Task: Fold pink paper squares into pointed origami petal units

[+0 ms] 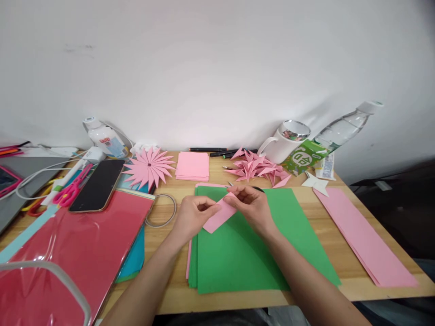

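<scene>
- So, progress check: the pink paper piece [219,219] is up between my two hands, above the far left part of the green sheets [244,258].
- Left hand [195,213]: thumb and finger pinched on the paper's left side. Right hand [251,206]: fingertips gripping its far right end, other fingers curled in.
- I'd call this piece partway folded. It's narrower than the flat squares, but my fingers hide too much to count creases.
- Done, by the look of it: one spiky pink star [141,167] at far left, its points all joined in a ring. Looks finished to me.
- Also done, I reckon: a loose heap of folded pink pieces [251,168] at the far right, by the mug [284,144]. They don't look joined into a ring.
- Left over: a neat stack of pink squares [192,165] at the far side, flat and unfolded, can't tell how many. Plus long pink strips [363,235] on the right, not cut into squares.
</scene>
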### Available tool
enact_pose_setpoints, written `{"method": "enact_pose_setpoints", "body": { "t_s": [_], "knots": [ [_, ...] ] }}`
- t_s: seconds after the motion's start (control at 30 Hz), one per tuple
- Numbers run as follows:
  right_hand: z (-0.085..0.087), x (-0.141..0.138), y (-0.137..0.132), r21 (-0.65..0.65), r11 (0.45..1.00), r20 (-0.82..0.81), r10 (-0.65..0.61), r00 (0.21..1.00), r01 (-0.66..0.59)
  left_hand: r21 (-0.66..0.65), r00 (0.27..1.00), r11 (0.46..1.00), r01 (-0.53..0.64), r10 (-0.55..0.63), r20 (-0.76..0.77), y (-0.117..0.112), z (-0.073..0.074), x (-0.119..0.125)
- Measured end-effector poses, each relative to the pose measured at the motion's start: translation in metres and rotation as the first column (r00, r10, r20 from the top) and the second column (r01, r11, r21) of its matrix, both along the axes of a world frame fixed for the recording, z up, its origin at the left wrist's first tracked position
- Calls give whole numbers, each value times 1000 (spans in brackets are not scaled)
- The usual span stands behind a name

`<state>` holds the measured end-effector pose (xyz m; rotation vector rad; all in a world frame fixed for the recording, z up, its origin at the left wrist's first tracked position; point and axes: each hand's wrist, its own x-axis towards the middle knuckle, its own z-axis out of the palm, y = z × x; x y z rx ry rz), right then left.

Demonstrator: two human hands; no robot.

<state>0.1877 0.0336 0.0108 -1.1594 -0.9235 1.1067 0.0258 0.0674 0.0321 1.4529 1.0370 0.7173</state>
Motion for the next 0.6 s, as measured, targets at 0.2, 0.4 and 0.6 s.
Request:
{"method": "enact_pose_setpoints", "body": {
  "t_s": [0.2,0.4,0.6],
  "knots": [
    [0,-4,0,-30,981,-102,190,976,-194,-30,981,993,-112,115,154,-1,-4,-1],
    [-4,-4,1,-97,987,-124,115,986,-128,-21,969,987,-157,158,188,-2,-4,1],
    [0,-3,0,-113,991,-107,58,992,-71,-37,963,984,-175,179,203,-3,-4,2]
  ]
}}
